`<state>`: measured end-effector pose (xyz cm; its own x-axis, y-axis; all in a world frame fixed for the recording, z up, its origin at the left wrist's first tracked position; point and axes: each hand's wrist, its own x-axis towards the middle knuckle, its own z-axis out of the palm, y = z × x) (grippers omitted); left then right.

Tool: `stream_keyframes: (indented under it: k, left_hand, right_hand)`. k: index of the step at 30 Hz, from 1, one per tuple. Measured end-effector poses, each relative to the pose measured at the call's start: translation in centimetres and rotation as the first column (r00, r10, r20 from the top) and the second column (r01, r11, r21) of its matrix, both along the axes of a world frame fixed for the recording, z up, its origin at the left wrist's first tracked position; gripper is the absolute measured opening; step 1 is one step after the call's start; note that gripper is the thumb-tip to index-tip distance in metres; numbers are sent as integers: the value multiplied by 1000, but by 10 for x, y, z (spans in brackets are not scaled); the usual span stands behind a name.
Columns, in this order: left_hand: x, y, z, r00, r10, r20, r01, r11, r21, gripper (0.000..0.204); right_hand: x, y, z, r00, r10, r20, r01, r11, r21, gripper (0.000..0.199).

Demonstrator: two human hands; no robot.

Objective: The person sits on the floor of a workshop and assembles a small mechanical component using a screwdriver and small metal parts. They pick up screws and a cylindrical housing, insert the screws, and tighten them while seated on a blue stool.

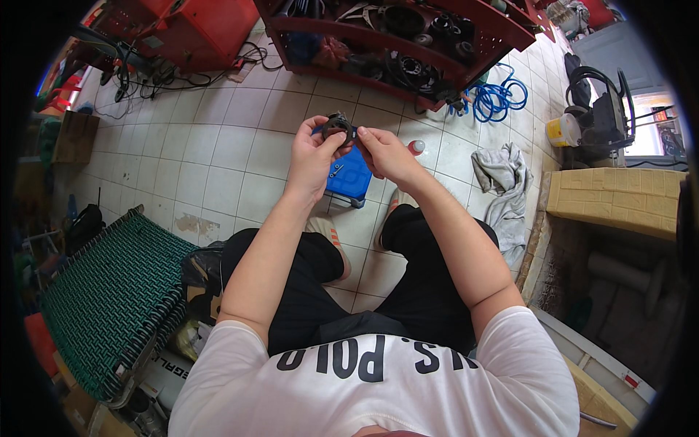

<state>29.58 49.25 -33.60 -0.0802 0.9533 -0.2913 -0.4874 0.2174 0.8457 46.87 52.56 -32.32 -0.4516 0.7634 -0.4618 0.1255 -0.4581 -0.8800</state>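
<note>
**Dark round part [336, 125] in hand, guessing partway at best**

So from my end, my left hand [312, 156] is gripping the part, and my right hand [386, 154] is working at its right edge; can't tell whether that one's grasping anything. Below the grip, small shiny pieces [336, 170] are lying loose on a blue case [351, 177], so I'm reckoning it's unfinished. What's done, I'm not seeing. Farther out, beyond and right, blue hose [499, 98] is lying coiled.

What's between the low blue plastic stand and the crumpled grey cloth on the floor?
In the head view, a small red-topped container on the white tiled floor, with the person's bare right forearm crossing in front of that stretch.
</note>
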Motion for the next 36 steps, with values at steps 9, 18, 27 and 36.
stream_keyframes:
  k: [9,18,27,36]
  left_hand:
    - [8,-4,11,976,66,-207,5,946,323,43]
    - [3,-9,15,939,41,-342,90,930,358,45]
    - [0,-9,13,906,27,-423,142,921,364,44]
    - [4,-12,24,860,92,-501,154,890,429,43]
  right_hand:
    - [4,1,3,986,15,-163,-19,1000,-22,41]
    - [7,0,5,946,16,-325,-59,991,-123,42]
    - [10,1,13,930,10,-369,-127,948,-293,41]
    - [7,2,13,914,-25,-404,-96,957,-276,41]
